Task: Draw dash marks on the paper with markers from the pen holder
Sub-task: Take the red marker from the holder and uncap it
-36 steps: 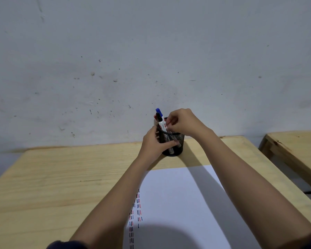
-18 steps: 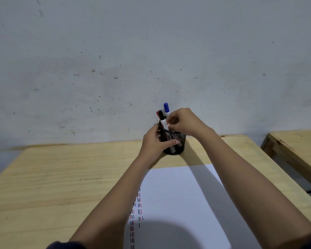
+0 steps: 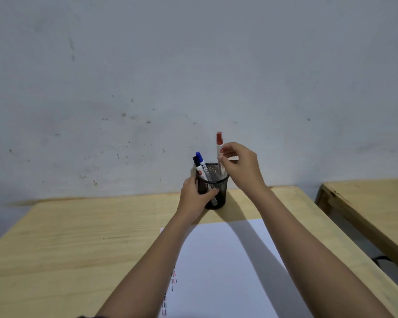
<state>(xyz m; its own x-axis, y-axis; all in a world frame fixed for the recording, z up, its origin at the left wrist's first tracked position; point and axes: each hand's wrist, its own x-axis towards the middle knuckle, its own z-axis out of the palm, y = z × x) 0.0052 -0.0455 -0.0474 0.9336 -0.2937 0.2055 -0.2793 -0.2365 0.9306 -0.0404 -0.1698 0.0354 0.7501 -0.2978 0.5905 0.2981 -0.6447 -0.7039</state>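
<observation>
Fingers (image 3: 225, 154) of my right hand (image 3: 241, 168) are pinched on the barrel of the red marker (image 3: 219, 148), just under its cap, and it stands nearly upright with its lower end inside the mouth of the pen holder (image 3: 214, 187). With my left hand (image 3: 194, 198) I wrap that black mesh cup from its left side, thumb across the front, to keep it steady on the worktop (image 3: 78, 237). A blue marker (image 3: 201, 164) and a black marker (image 3: 197, 166) lean together against the cup's left rim, both capped. On the paper (image 3: 228, 260), which lies just in front of the cup, short columns of dashes in red and dark ink already run along the left edge, partly hidden by my left forearm. So some marking is done, while most of the sheet is bare. By my reckoning I am fetching a marker for the next set of dashes: it must come clear of the cup, lose its cap, and go down to the sheet. How many dashes are wanted I cannot tell.
</observation>
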